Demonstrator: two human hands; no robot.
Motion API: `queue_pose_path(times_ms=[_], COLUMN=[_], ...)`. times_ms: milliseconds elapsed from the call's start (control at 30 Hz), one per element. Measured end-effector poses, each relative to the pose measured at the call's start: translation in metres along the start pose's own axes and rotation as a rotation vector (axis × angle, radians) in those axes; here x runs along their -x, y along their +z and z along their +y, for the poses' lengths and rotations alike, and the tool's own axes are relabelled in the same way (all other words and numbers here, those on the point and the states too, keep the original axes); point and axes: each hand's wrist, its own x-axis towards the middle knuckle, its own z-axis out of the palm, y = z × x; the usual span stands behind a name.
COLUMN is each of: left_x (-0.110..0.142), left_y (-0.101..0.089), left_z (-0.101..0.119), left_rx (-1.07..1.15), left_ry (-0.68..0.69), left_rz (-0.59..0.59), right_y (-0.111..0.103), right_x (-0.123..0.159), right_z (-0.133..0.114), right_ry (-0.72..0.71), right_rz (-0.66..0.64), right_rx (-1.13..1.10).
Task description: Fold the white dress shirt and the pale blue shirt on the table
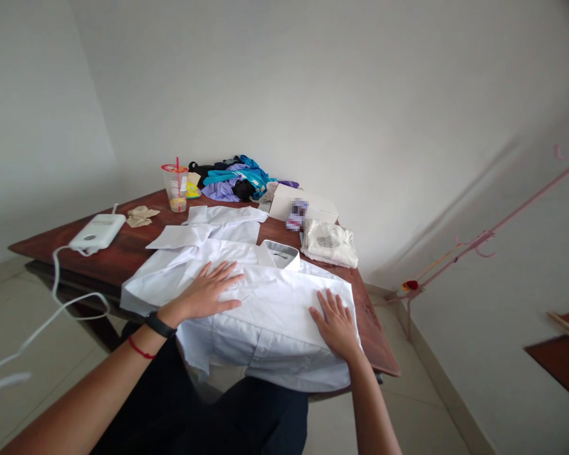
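A white collared shirt [275, 297] lies spread over the front of the wooden table, its lower part hanging past the near edge toward my lap. Its collar [291, 258] stands up near the middle, and one sleeve [180, 237] is folded out to the left. My left hand [211, 291] rests flat on the shirt, fingers spread. On the right part of the cloth my right hand [336, 322] also lies flat with its fingers apart. Neither hand grips anything.
Behind the shirt are a plastic cup with a straw [176, 186], a heap of clothes [239, 177], a white box [320, 203] and a folded white garment [329, 243]. A white corded device [97, 234] sits left on the table [123, 259]. A pink rack [507, 218] stands right.
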Motion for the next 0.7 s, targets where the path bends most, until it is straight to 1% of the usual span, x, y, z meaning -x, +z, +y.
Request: queue_pose_path(times_ms=[300,400,467,500,567,633,700], left_x=[0.000,0.001,0.001,0.001,-0.002,-0.010,-0.026], left_y=[0.007,0.010,0.012,0.013,0.012,0.008,0.000], left_z=[-0.002,-0.004,-0.005,-0.005,-0.005,-0.001,0.006], left_rx=[0.009,0.028,0.047,0.054,0.062,0.071,0.091], left_ry=[0.012,0.024,0.029,0.027,0.009,-0.024,-0.029], left_rz=[0.045,0.074,0.091,0.091,0.067,0.041,0.045], right_y=[-0.001,-0.010,-0.023,-0.031,-0.049,-0.065,-0.074], right_x=[-0.001,-0.001,-0.004,-0.008,-0.022,-0.043,-0.069], right_z=[0.000,-0.004,-0.009,-0.013,-0.022,-0.034,-0.047], right_ry=[0.006,0.038,0.045,0.018,-0.112,-0.273,-0.373], right_rz=[-0.032,-0.104,-0.182,-0.209,-0.201,-0.118,-0.026], right_rx=[-0.002,-0.007,-0.013,-0.016,-0.047,-0.132,-0.260])
